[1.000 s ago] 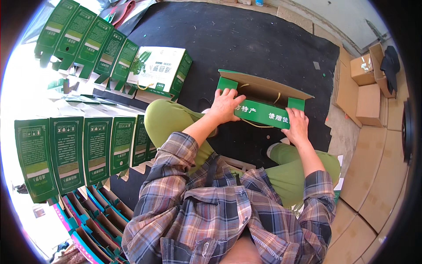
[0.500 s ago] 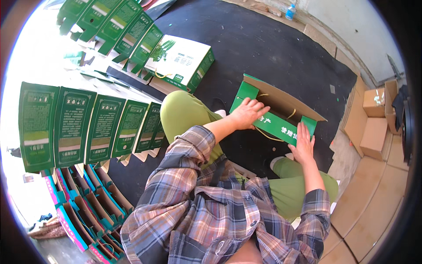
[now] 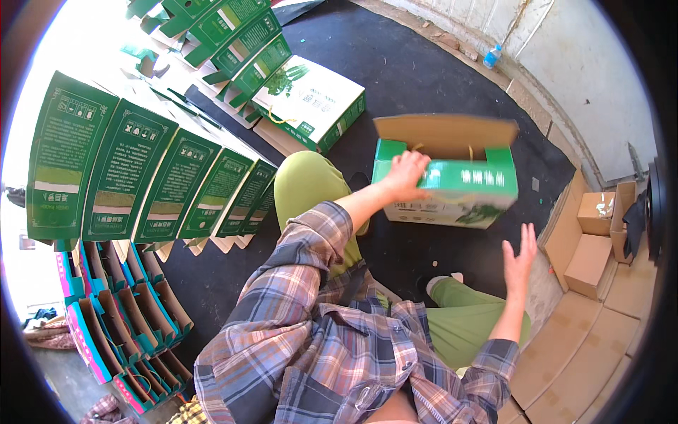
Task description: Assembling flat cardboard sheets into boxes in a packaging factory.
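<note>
In front of me is a green and white carton with its brown inner lid flap standing up at the far side. Its top is open, and a yellow cord handle shows inside. My left hand grips the near top edge by the left corner, fingers over the rim. Off to the carton's right, my right hand is in the air above my knee, fingers spread and nothing in it. The carton is slightly blurred, and whether its base touches the mat cannot be made out.
A closed carton of the same kind lies beyond my left knee. Rows of green cartons stand at my left, above pink and blue open boxes. Brown cardboard boxes line the right. A black mat covers the floor.
The carton has tipped back, so its white front face now shows. My right hand has let go of it and moved right and down. My left hand still holds its edge.
</note>
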`<action>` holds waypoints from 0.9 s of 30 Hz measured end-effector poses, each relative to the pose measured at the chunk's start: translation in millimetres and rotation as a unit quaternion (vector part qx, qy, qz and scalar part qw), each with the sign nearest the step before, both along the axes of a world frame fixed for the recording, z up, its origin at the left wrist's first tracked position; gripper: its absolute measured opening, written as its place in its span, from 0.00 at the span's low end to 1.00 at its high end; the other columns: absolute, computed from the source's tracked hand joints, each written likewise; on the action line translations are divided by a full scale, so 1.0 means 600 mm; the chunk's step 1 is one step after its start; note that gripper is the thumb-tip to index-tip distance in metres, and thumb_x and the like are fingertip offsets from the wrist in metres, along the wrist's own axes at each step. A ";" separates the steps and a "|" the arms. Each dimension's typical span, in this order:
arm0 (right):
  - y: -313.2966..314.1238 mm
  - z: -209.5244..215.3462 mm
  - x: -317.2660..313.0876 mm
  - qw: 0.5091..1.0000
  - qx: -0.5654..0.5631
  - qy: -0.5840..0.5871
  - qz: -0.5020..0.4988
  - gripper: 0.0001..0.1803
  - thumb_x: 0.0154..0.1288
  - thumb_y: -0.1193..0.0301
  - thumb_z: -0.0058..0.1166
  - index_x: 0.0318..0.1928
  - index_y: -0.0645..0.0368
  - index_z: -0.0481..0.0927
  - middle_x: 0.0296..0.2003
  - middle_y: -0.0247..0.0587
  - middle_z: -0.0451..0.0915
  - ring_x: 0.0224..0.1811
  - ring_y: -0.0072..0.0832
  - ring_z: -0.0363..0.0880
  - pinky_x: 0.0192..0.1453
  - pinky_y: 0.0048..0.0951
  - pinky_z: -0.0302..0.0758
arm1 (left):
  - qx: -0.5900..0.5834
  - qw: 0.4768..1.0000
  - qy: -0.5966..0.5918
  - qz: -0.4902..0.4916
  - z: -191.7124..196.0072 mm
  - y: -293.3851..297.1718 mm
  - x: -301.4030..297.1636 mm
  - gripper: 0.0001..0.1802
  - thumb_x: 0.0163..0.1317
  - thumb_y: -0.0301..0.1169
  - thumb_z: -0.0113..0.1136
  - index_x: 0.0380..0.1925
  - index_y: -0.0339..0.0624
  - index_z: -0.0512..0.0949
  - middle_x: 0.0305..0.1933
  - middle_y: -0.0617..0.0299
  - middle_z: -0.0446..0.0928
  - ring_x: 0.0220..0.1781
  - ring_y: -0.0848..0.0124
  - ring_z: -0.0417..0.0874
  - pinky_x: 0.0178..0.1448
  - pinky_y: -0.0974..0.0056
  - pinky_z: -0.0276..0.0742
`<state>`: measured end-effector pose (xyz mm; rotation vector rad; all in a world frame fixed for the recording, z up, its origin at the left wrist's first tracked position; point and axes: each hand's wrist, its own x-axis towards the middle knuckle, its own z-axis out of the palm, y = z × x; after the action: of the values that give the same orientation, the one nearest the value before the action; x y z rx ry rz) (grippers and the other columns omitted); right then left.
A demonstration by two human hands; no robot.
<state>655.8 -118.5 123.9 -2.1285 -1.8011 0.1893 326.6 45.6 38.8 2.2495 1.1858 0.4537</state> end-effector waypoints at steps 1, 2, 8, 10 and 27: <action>-0.008 0.018 0.019 1.000 0.004 0.011 -0.019 0.33 0.59 0.69 0.58 0.65 0.60 0.65 0.69 0.49 0.59 0.72 0.43 0.54 0.73 0.40 0.52 | -0.027 0.998 -0.010 0.059 0.004 0.021 0.001 0.49 0.38 0.45 0.74 0.61 0.39 0.63 0.57 0.49 0.66 0.62 0.51 0.64 0.65 0.46 0.60; -0.013 0.031 0.033 0.999 0.006 0.024 -0.032 0.31 0.61 0.69 0.57 0.64 0.60 0.67 0.68 0.48 0.60 0.71 0.42 0.56 0.73 0.39 0.52 | -0.055 0.991 -0.017 0.123 0.005 0.044 -0.007 0.50 0.37 0.48 0.74 0.60 0.38 0.63 0.56 0.49 0.66 0.63 0.51 0.63 0.65 0.46 0.61; -0.063 0.081 0.119 0.990 0.004 0.074 -0.119 0.25 0.64 0.72 0.53 0.62 0.62 0.70 0.64 0.48 0.67 0.67 0.39 0.64 0.71 0.35 0.57 | -0.295 0.755 -0.477 0.340 0.035 0.214 -0.136 0.32 0.53 0.42 0.69 0.51 0.33 0.71 0.45 0.49 0.77 0.44 0.56 0.80 0.50 0.46 0.78; -0.119 0.103 0.153 0.983 0.025 0.077 -0.167 0.24 0.65 0.73 0.52 0.61 0.63 0.70 0.64 0.48 0.68 0.66 0.38 0.65 0.70 0.35 0.58 | -0.395 0.641 -0.554 0.356 0.075 0.254 -0.158 0.17 0.61 0.34 0.64 0.44 0.34 0.73 0.38 0.55 0.79 0.35 0.62 0.82 0.44 0.54 0.82; -0.246 0.093 0.055 0.892 0.028 0.231 -0.388 0.23 0.72 0.60 0.45 0.54 0.69 0.76 0.49 0.45 0.79 0.53 0.31 0.75 0.60 0.29 0.68 | -0.358 0.494 -0.600 0.517 -0.220 0.257 -0.517 0.20 0.67 0.54 0.48 0.52 0.61 0.72 0.46 0.64 0.79 0.43 0.62 0.82 0.40 0.42 0.78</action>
<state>689.1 -265.9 179.5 -2.3212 -0.6164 0.3835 16.7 199.6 -93.1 -0.0326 1.2588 1.3158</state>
